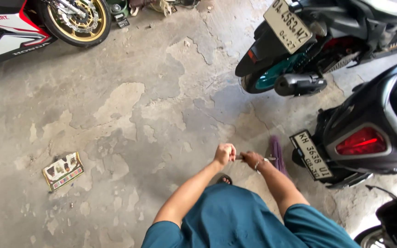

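Standing on the floor (129,115) are two scooters (368,138), the nearer one just right of the hands. Both hands are gripping a thin broom handle (239,157): left hand (225,153) fisted, right hand (252,159) closed, purple bristles (276,154) beside the right.

Grey, blotchy concrete floor (152,105) — teal shirt (235,220), purple broom (276,154), black scooter (373,133) with red tail light (361,141) — gold-rimmed wheel (76,18).

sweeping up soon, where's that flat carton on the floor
In the head view the carton lies flat on the concrete at lower left, well left of both hands, below the red and white motorbike.
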